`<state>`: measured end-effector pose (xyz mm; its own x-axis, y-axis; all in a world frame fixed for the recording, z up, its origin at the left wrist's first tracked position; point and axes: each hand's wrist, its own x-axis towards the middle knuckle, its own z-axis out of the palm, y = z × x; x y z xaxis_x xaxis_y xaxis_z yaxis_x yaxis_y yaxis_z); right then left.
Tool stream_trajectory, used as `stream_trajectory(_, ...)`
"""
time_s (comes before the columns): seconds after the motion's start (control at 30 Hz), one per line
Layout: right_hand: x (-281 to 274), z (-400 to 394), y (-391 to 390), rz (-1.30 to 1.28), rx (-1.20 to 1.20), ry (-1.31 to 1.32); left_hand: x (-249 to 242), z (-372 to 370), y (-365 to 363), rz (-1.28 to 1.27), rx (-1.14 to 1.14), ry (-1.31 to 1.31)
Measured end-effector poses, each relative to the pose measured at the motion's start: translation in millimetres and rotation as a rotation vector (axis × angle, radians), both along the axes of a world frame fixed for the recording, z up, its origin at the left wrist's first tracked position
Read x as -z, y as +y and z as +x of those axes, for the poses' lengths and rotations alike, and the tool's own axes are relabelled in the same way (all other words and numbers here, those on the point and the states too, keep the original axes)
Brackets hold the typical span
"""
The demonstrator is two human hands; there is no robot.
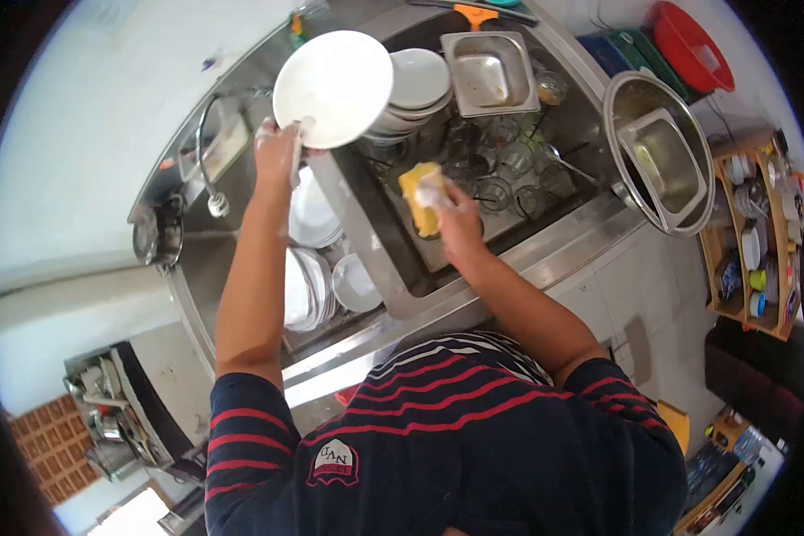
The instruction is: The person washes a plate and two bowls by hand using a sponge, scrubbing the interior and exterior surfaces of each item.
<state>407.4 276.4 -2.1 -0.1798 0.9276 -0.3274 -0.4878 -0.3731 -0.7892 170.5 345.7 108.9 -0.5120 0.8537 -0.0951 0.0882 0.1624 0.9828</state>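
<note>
Soapy fingers of my left hand grip the lower rim of a white bowl, raised and tilted over the sink divider. A foamy yellow sponge is in my right hand, above the right basin and apart from the bowl. Behind the raised bowl stands a stack of white bowls. Several drinking glasses and a spoon lie in the right basin. In the left basin are white plates, partly hidden by my left forearm.
A steel pan sits at the back of the right basin. A large metal bowl with another steel pan inside overhangs the right counter. The faucet stands at the left, near a metal pot. Beyond the right end is a red basin.
</note>
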Motion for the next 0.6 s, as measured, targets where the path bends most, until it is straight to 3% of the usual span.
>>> stream_trajectory(0.1,-26.8,-5.5,4.9,-0.021,0.088,0.111,7.4,-8.2,-60.3,0.045,-0.1,0.041)
stream_trajectory(0.17,-47.1,-15.9,7.6,-0.008,0.061,0.188,12.0,-11.4,-102.0,-0.127,-0.091,0.111)
stream_trajectory(0.2,-54.1,-26.1,9.8,-0.013,0.045,0.178,11.0,-7.4,-122.4,-0.086,-0.128,0.109)
stream_trajectory(0.3,-63.2,-62.8,2.5,0.125,0.096,0.236,33.1,-16.9,-168.3,0.038,-0.178,0.144)
stream_trajectory(0.33,-63.7,-74.3,-5.3,0.194,0.071,0.151,36.5,-19.8,-186.3,-0.05,-0.224,0.25)
stream_trajectory(0.4,-74.4,-92.7,-24.7,0.3,-0.021,-0.028,44.7,-32.2,-215.8,-0.024,-0.254,0.19)
stream_trajectory(0.5,-64.9,-114.9,-52.5,0.317,-0.105,-0.03,30.7,-35.2,-252.4,0.033,-0.309,-0.019)
stream_trajectory(0.57,-60.0,-132.7,-75.3,0.248,-0.151,0.03,48.5,-50.4,-271.0,0.434,-0.367,-0.26)
stream_trajectory(0.6,-59.3,-142.4,-86.6,0.239,-0.182,0.067,42.9,-54.2,-287.5,0.408,-0.3,-0.008)
